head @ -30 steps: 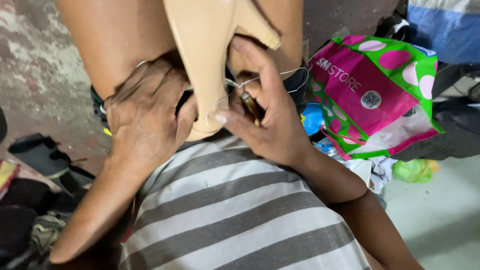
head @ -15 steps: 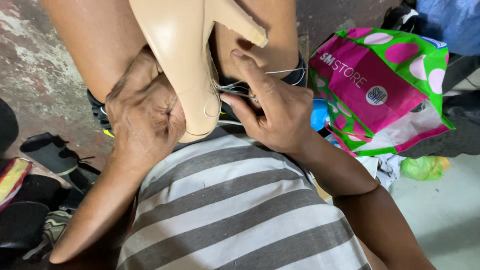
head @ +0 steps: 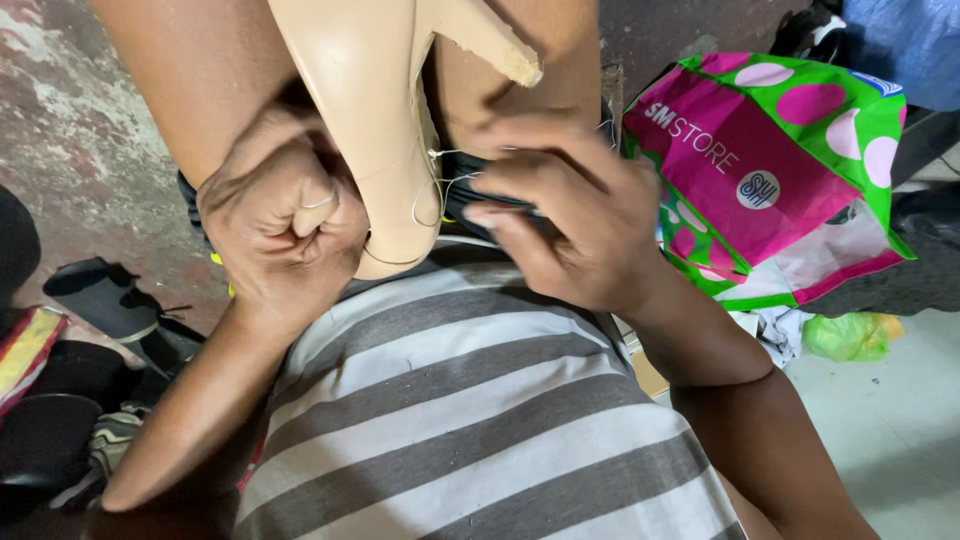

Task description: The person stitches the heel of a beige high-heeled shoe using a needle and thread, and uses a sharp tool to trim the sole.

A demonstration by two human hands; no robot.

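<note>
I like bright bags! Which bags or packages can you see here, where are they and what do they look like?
Shopping bag: right of the hands, on the floor; crumpled, bright green with pink and pale dots, a big magenta panel with white print and a round badge.
Small green plastic bag: just below the shopping bag, on the pale floor; scrunched, yellow-green.
No screens or signs show.

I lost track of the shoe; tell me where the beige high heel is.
The beige high heel sits upper centre in the head view, sole up between the person's knees, with the left hand gripping its left side and the right hand beside it.
</note>
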